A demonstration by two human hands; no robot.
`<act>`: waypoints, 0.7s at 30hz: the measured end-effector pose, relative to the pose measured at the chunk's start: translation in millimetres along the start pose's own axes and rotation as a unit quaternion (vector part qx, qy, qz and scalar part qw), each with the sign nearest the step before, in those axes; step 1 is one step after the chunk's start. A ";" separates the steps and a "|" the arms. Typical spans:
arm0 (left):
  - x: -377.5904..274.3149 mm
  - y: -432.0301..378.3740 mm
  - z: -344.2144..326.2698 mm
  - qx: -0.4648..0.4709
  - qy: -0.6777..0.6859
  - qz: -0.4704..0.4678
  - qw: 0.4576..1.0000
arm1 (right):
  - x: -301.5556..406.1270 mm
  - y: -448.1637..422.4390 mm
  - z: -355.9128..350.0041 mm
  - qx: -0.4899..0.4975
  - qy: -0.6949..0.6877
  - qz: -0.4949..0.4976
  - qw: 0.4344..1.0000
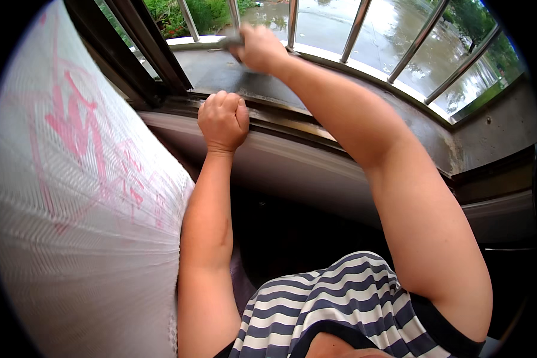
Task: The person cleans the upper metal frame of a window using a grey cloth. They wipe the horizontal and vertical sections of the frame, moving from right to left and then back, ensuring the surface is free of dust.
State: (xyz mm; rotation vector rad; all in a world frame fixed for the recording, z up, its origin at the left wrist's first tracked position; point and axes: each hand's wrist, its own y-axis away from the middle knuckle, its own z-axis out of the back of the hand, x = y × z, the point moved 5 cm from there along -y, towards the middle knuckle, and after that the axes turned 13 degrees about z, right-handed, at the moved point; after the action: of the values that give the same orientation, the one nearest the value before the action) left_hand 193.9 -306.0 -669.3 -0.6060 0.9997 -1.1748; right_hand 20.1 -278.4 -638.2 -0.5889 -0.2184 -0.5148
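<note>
My right hand (263, 50) reaches out over the grey outer window ledge (295, 96) and grips a grey cloth (233, 42), blurred by motion. The cloth is at the ledge's far edge, near the foot of the metal bars (291, 24). My left hand (223, 118) is closed over the lower sliding-window track (282, 117), with its fingers curled and knuckles up. What lies under those fingers is hidden. A wet patch shows on the ledge between the two hands.
A white curtain (94, 188) with pink markings hangs along the left, touching my left forearm. Dark window sashes (150, 44) stand at upper left. A pale inner sill (291, 159) runs below the track. Beyond the bars lie wet pavement (329, 27) and green plants (210, 18).
</note>
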 end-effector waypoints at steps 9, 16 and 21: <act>0.0 3.1 -4.5 0.032 0.025 0.005 0.999 | -71.7 114.4 175.1 0.317 0.140 0.037 0.937; 4.2 7.5 -2.4 0.019 0.038 -0.004 0.999 | -76.2 203.1 133.8 0.286 0.116 -0.044 0.950; 4.1 5.5 -0.8 0.026 0.032 0.000 0.999 | -19.0 62.1 21.4 0.210 0.089 0.048 0.972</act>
State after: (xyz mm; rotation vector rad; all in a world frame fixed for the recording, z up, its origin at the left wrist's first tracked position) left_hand 196.1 -308.1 -675.5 -0.5298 1.0198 -1.2232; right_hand 35.2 -214.3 -656.6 -0.1381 -0.1222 -0.4092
